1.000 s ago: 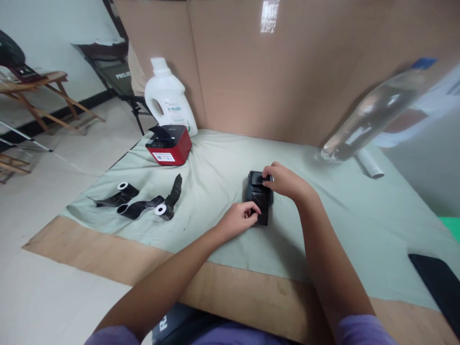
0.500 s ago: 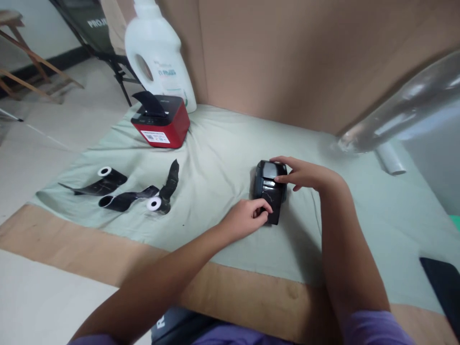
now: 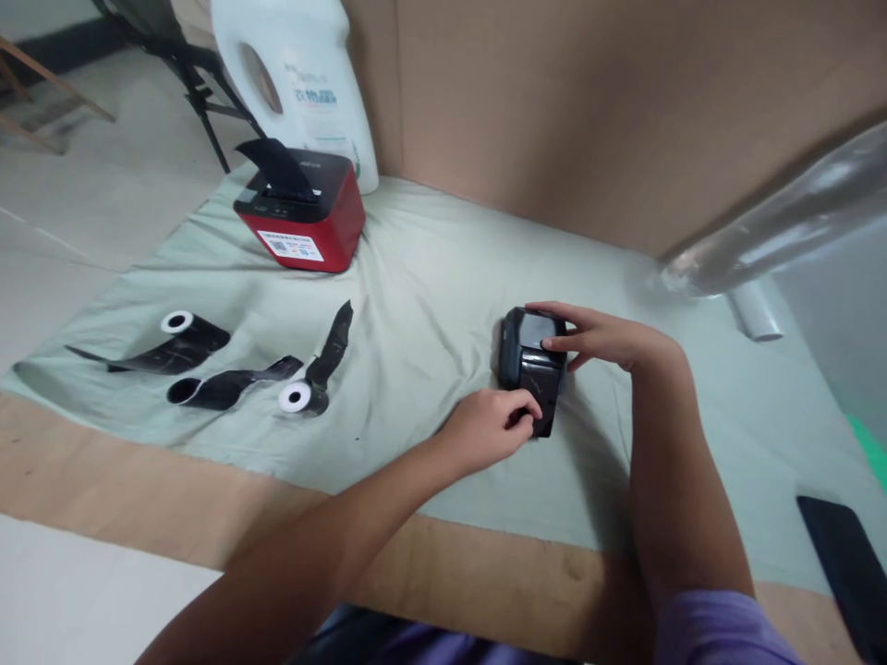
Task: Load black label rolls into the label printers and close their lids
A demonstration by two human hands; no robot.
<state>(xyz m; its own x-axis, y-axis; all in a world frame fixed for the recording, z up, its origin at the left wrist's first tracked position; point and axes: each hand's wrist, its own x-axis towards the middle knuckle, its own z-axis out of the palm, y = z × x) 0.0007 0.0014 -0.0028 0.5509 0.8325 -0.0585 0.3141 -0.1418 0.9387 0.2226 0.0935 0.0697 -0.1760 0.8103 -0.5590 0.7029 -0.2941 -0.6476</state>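
A small black portable printer [image 3: 511,351] sits on the green cloth [image 3: 430,305] right of the middle. A glossy black strip [image 3: 545,383] of paper or film lies over its near part and sticks out past the near edge. My left hand [image 3: 489,427] is closed at the strip's near-left edge, thumb and forefinger pinching it. My right hand [image 3: 602,338] is wrapped over the printer's far right side, with fingers on its far edge and the thumb on its top. The printer's right side is partly hidden by this hand.
To the left lie black rolls [image 3: 297,397] with loose tails. A red and black printer [image 3: 305,212] with a black strip stands behind them, beside a white detergent bottle [image 3: 319,102]. Clear plastic wrap [image 3: 735,245], a white tube [image 3: 759,314] and a dark flat object [image 3: 842,563] are right.
The camera view has shifted, so the rolls and red printer appear further left. Both hands keep their hold on the black printer and its strip, with little visible change.
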